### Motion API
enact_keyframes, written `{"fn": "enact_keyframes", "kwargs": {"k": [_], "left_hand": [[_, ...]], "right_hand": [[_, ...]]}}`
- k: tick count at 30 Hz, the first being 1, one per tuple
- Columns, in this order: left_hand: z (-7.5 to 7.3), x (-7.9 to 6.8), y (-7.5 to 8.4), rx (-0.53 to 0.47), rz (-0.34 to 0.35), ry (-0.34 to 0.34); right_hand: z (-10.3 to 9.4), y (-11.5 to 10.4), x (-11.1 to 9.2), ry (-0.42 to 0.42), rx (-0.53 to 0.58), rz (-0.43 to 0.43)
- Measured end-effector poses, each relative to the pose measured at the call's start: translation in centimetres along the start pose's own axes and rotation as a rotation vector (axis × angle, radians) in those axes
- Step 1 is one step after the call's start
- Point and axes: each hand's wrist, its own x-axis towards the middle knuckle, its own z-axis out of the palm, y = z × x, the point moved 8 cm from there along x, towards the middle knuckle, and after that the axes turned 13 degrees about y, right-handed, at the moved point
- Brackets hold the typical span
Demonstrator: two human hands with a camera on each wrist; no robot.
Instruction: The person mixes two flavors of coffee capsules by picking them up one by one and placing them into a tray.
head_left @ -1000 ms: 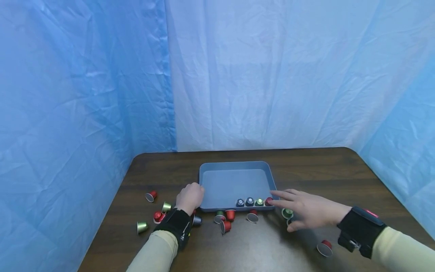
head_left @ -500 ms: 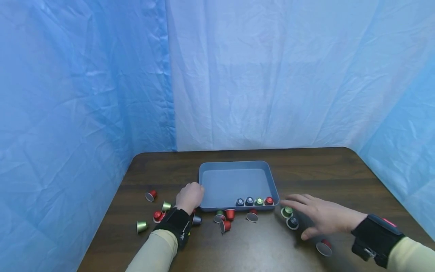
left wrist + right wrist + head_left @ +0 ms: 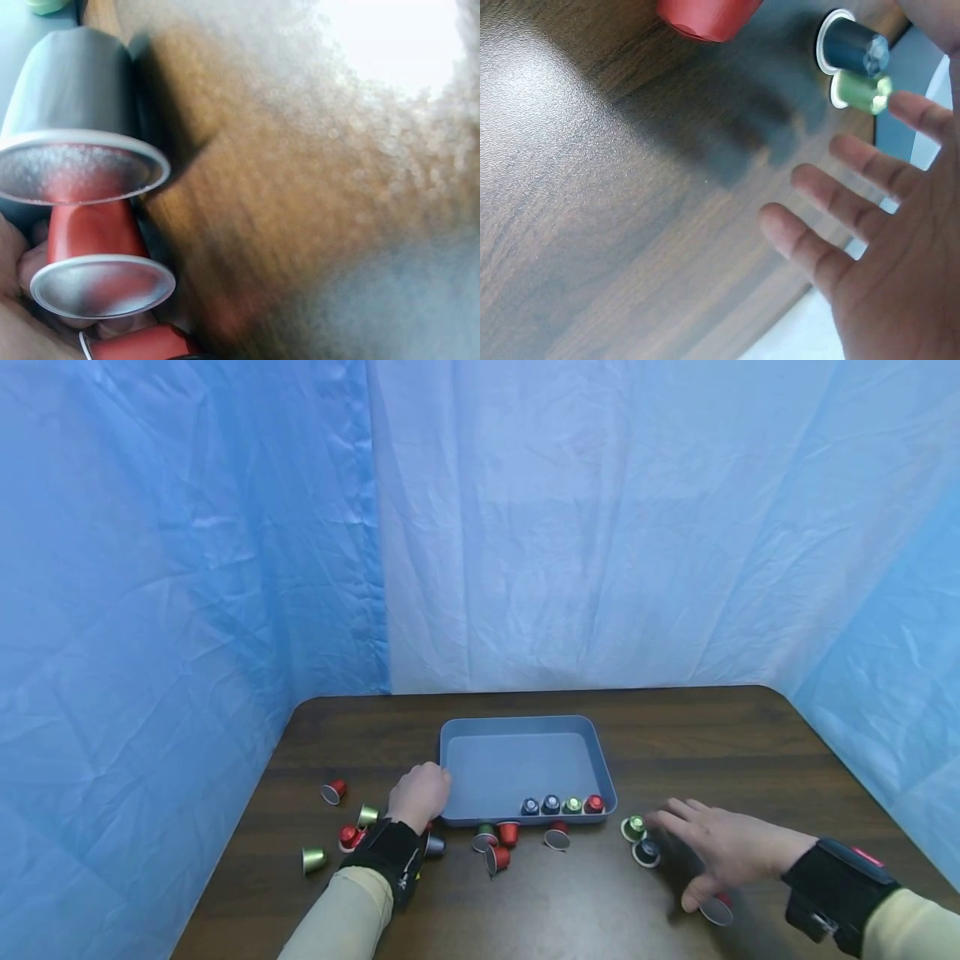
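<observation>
My left hand [image 3: 420, 793] stays at the left front corner of a shallow blue-grey tray [image 3: 517, 756], its curled fingers gripping the rim. In the left wrist view a grey-blue coffee capsule [image 3: 75, 82] and a red capsule [image 3: 97, 232] partly cover those fingers. Palm down and fingers spread, my right hand [image 3: 723, 839] hovers over the table to the right of the tray, holding nothing. Close to its fingertips are a green capsule [image 3: 634, 827] and a dark blue capsule [image 3: 647, 853]. A red capsule [image 3: 717, 907] lies beside the thumb, partly hidden by the hand.
Along the tray's front right side stand two dark blue capsules [image 3: 551, 804], one green capsule [image 3: 573, 806] and one red capsule [image 3: 594, 804]. Several loose capsules lie before the tray and left of my left arm, among them a light green capsule [image 3: 313, 860]. Blue curtains [image 3: 600, 527] surround the table.
My right hand has withdrawn from the red capsule at the tray's right end, moving right and toward me. The left hand and the tray have kept their places.
</observation>
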Motion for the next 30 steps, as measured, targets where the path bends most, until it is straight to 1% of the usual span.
{"fn": "enact_keyframes", "kwargs": {"k": [4,12,17,23,30], "left_hand": [[0.0,0.0,0.0,0.001,0.003,0.003],[0.1,0.0,-0.1,0.0,0.005,0.008],[0.1,-0.1,0.0,0.0,0.003,0.004],[0.0,-0.1,0.0,-0.005,0.004,0.004],[0.0,-0.1,0.1,-0.013,0.004,0.003]], "right_hand": [[0.2,0.3,-0.4,-0.04,0.018,0.028],[1.2,1.7,-0.6,-0.093,0.002,0.128],[1.6,2.5,-0.6,-0.12,0.011,0.191],[1.7,3.0,-0.9,-0.174,0.047,0.28],[2.0,3.3,-1.4,-0.221,0.066,0.357]]}}
